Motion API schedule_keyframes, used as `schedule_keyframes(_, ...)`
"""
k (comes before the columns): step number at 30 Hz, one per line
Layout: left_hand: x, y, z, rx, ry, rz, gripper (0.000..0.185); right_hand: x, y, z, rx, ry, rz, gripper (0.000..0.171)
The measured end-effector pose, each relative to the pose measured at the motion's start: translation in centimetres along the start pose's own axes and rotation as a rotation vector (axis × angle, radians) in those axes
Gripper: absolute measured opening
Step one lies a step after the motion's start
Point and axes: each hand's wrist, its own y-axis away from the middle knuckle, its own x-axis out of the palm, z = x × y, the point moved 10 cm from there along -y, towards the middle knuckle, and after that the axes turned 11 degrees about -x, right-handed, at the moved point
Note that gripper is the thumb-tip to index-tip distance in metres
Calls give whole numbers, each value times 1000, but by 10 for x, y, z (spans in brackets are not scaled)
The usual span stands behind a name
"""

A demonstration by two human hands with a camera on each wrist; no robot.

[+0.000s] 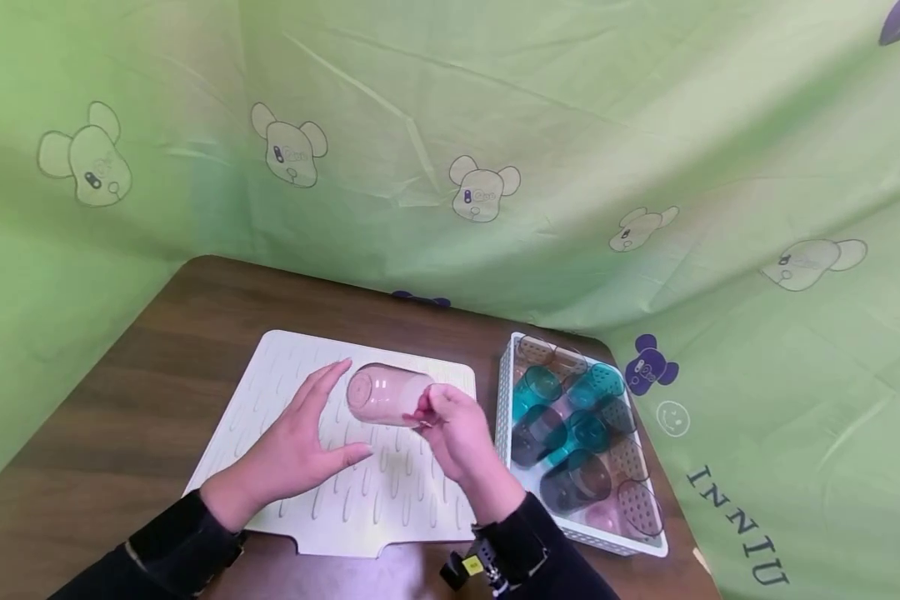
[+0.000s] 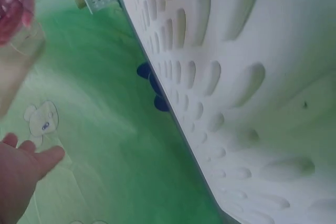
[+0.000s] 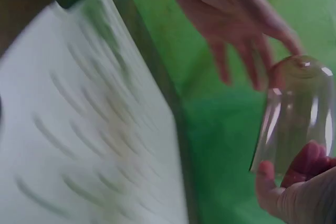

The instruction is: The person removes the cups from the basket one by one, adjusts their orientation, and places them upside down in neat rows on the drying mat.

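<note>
A clear pinkish drinking glass is held on its side above the white ridged draining board. My right hand pinches it at the rim, with fingers inside the mouth and the thumb outside. The glass's closed base points left, toward my left hand. That hand is spread, thumb apart from the fingers, with nothing in its grasp. In the right wrist view the glass shows its base near the left hand's fingertips. The left wrist view catches only part of the left hand.
On the right stands a white perforated basket with several teal, grey and pink glasses, such as a dark grey glass. Board and basket sit on a brown wooden table. A green printed curtain hangs behind it.
</note>
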Motion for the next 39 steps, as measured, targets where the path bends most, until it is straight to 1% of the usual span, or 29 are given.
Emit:
schedule_keyframes(2, -1, 0, -6, 58, 14, -33, 107, 10, 1, -16, 57, -59, 34, 30)
schedule_keyframes(4, -3, 1, -11, 106, 25, -67, 102, 17, 3, -29, 108, -99, 60, 30)
schedule_keyframes(6, -5, 1, -13, 139, 37, -96, 95, 20, 5, -38, 142, -117, 69, 30)
schedule_keyframes(8, -8, 1, -13, 152, 35, -124, 88, 22, 5, -43, 160, -118, 70, 29)
schedule_keyframes(11, -11, -1, -12, 157, 26, -148, 83, 20, 3, -44, 165, -62, 69, 25)
schedule_keyframes(13, -13, -3, -11, 159, 8, -159, 82, 15, 0, -39, 144, 46, 66, 21)
schedule_keyframes(14, -15, -5, -10, 155, -6, -164, 81, 11, -2, -34, 118, 131, 66, 21)
schedule_keyframes(15, -18, -7, -10, 146, -22, -166, 80, 5, -3, -26, 79, 256, 64, 21)
schedule_keyframes(16, -20, -10, -8, 131, -36, -163, 79, -1, -5, -15, 21, 404, 68, 22)
schedule_keyframes(17, -24, -14, -6, 110, -55, -160, 78, -9, -6, -3, -40, 568, 66, 24)
schedule_keyframes(19, -31, -25, 2, 46, -106, -135, 76, -26, -5, 24, -150, 932, 30, 28)
schedule_keyframes(21, -39, -38, 14, -38, -160, -91, 76, -45, -2, 48, -207, 1268, -18, 34)
schedule_keyframes(22, -44, -45, 22, -77, -190, -71, 76, -53, 0, 57, -218, 1392, -37, 38)
schedule_keyframes(24, -53, -59, 37, -147, -253, -30, 78, -73, 3, 67, -172, 1582, -62, 48)
schedule_keyframes(25, -56, -66, 44, -167, -279, -16, 79, -83, 4, 68, -134, 1651, -67, 53)
schedule_keyframes(26, -59, -73, 51, -183, -299, -7, 79, -93, 5, 69, -97, 1697, -70, 56)
schedule_keyframes(28, -62, -85, 65, -196, -327, 1, 78, -108, 7, 66, -27, 1756, -67, 60)
schedule_keyframes(31, -61, -97, 84, -208, -335, 11, 77, -122, 8, 57, 51, 1768, -57, 59)
schedule_keyframes(35, -54, -105, 103, -249, -329, 41, 77, -133, 8, 53, 75, 1736, -107, 55)
schedule_keyframes(39, -49, -110, 114, -280, -332, 63, 76, -146, 11, 53, 126, 1720, -168, 61)
